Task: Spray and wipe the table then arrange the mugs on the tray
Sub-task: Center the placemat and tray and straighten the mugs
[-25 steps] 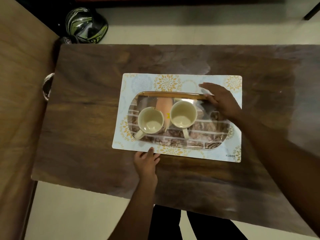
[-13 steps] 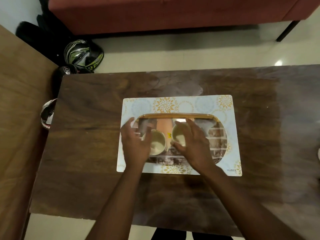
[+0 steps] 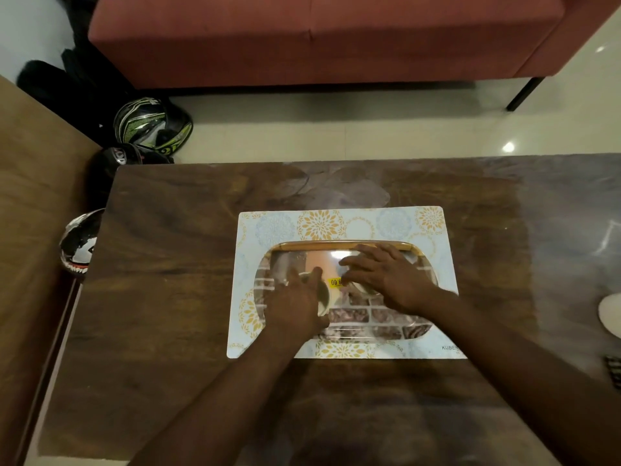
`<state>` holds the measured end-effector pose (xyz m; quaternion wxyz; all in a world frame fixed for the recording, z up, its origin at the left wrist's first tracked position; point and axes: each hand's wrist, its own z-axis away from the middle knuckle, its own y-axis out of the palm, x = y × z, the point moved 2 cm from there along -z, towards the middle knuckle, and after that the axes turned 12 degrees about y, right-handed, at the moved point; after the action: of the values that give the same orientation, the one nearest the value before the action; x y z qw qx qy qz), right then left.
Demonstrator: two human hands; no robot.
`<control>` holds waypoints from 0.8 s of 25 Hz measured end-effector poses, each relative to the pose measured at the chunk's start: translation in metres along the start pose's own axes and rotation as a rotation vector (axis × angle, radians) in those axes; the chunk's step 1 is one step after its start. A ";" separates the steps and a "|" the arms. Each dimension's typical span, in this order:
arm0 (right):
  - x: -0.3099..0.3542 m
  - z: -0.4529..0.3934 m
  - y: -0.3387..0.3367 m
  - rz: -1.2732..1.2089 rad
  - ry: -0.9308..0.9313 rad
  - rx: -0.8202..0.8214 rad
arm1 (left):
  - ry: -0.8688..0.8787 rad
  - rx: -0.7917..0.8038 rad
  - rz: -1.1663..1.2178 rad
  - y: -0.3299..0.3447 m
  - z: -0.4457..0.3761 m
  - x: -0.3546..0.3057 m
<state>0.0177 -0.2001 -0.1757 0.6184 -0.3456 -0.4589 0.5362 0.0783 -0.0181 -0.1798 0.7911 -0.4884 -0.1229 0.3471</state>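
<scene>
Two cream mugs stand side by side on a patterned tray (image 3: 336, 245) that lies on a floral placemat (image 3: 336, 223) on the dark wood table (image 3: 168, 264). My left hand (image 3: 295, 307) covers the left mug (image 3: 324, 297) from above, with the thumb across its rim and only the right side of the rim showing. My right hand (image 3: 386, 277) lies over the right mug (image 3: 365, 290), fingers reaching left past it; just a sliver of rim shows. A yellow price sticker (image 3: 335, 282) sits between the hands.
A red sofa (image 3: 336, 38) stands beyond the table. Helmets (image 3: 151, 126) lie on the floor at the back left, another (image 3: 79, 247) by the table's left edge. A white object (image 3: 610, 314) and a checked cloth (image 3: 614, 369) sit at the right edge.
My left hand left the placemat's front edge and my right hand left the tray's far rim; both came onto the mugs. The view has tilted up, showing the sofa.
</scene>
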 end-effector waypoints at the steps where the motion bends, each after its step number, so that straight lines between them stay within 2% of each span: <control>1: -0.004 -0.003 -0.008 0.049 -0.076 0.061 | 0.107 -0.011 -0.056 -0.001 -0.002 0.002; 3: -0.010 -0.005 -0.017 0.012 -0.098 0.168 | 0.354 -0.016 -0.203 -0.002 -0.008 0.004; 5: -0.002 -0.001 -0.017 -0.175 0.079 0.088 | 0.474 0.015 -0.263 -0.001 -0.014 0.008; 6: 0.006 0.003 -0.013 -0.232 0.247 0.000 | 0.459 0.018 -0.211 -0.001 -0.016 0.009; 8: 0.026 0.007 0.001 -0.243 0.597 -0.108 | 0.323 -0.069 0.012 -0.001 -0.019 0.007; 9: 0.037 0.007 0.010 -0.257 0.707 -0.107 | 0.233 -0.139 0.132 -0.001 -0.018 0.002; 11: 0.055 0.003 0.027 -0.238 0.784 -0.129 | 0.059 -0.280 0.258 0.003 -0.012 -0.007; 13: 0.057 0.001 0.032 -0.218 0.784 -0.222 | -0.030 -0.348 0.260 0.012 -0.008 -0.017; 15: 0.052 0.002 0.034 -0.214 0.735 -0.324 | -0.022 -0.397 0.235 0.017 -0.007 -0.023; 18: 0.032 0.006 0.034 -0.185 0.477 -0.351 | 0.134 -0.484 0.136 0.016 -0.010 -0.015; 20: 0.013 0.006 0.029 -0.172 0.280 -0.291 | 0.312 -0.480 0.049 0.015 -0.012 0.001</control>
<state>0.0021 -0.1820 -0.1981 0.6631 -0.4620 -0.4689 0.3565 0.0789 -0.0219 -0.1990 0.6536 -0.7120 -0.0665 0.2479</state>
